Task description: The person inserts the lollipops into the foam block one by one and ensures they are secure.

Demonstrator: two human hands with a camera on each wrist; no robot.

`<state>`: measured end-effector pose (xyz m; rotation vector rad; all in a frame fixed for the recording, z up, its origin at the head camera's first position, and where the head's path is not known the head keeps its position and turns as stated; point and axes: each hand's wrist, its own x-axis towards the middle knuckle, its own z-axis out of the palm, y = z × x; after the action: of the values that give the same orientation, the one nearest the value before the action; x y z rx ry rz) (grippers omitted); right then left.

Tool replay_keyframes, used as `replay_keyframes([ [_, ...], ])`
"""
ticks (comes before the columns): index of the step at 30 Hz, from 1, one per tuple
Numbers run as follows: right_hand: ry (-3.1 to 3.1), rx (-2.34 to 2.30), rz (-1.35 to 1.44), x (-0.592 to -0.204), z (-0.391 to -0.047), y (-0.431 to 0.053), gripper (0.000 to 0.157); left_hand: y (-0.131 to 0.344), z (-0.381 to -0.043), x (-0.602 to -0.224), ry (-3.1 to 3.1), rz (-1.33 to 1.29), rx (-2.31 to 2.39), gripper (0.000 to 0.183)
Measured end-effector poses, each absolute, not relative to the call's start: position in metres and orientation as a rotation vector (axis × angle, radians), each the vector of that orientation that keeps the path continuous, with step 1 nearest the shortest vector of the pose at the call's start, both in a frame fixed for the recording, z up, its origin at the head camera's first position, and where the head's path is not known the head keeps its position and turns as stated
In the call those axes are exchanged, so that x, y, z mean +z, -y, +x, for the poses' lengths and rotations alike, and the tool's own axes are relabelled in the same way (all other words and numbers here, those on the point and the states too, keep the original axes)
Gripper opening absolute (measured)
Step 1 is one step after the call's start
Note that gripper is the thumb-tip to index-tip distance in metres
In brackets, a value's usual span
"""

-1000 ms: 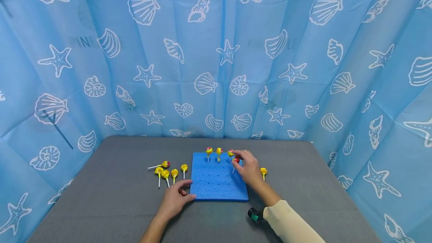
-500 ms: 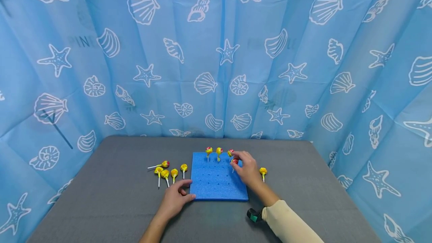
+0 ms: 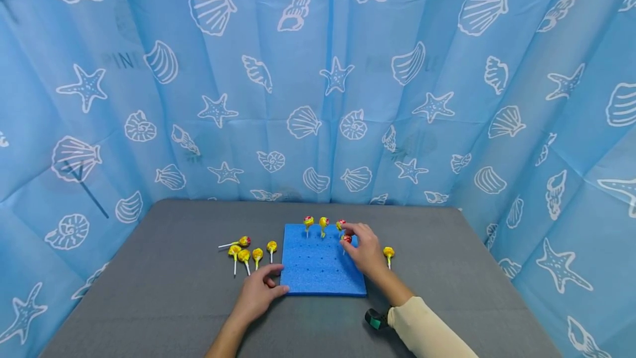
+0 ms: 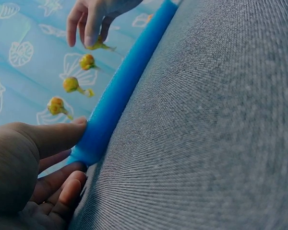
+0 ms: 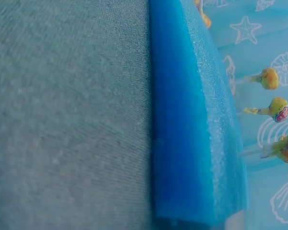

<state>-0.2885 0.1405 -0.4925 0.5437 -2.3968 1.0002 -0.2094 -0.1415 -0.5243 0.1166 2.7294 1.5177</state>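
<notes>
Head view: one right hand [image 3: 365, 247], thumb and index finger pinching a red-and-yellow lollipop [image 3: 346, 238] directly beneath the fingertips, over the far right part of a blue foam board [image 3: 323, 282]; whether its stick has entered a hole cannot be told. One left hand [image 3: 255, 294], holding the board's near left corner, thumb at the near edge, index fingertip at the left edge, other fingers curled in. Board: thick, square, grainy foam, dotted with rows of small dark holes. Three standing lollipops [image 3: 324, 222], round yellow-wrapped heads with red patches, upright in a line along the board's far side, the rightmost just beyond the right hand. Five loose lollipops [image 3: 244, 256], yellow wrappers, white sticks, lying left of the board, beyond the left hand. One single lollipop [image 3: 389, 251], yellow, lying right of the board. Table [image 3: 164, 291]: grey, covered in woven-looking fabric. Curtain [image 3: 278, 87]: light blue, folded, printed with white shells and starfish. Sleeve [image 3: 427, 327]: cream, on the right arm. Against the earliest frame: the pinched lollipop's head sits slightly lower; the left hand and loose lollipops are unchanged.
</notes>
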Motion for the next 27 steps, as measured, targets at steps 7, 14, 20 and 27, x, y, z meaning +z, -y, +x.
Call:
replay_keyframes([
  [7,2.37,0.962,0.564,-0.4926,-0.2859,-0.1415,0.038,0.1415,-0.2108,-0.5256,-2.714,0.108,1.511,0.049],
  [14,2.353,0.952,0.577,-0.4911,-0.2845,-0.1409,0.038,0.1425,-0.2109,-0.525,-2.7,0.113,1.524,0.049],
  [20,2.372,0.926,0.571,-0.4896,-0.2862,-0.1402,0.039,0.142,-0.2108,-0.5251,-2.703,0.106,1.517,0.048],
  [27,2.408,0.946,0.594,-0.4871,-0.2875,-0.1423,0.039,0.1422,-0.2113,-0.5253,-2.704,0.106,1.519,0.049],
])
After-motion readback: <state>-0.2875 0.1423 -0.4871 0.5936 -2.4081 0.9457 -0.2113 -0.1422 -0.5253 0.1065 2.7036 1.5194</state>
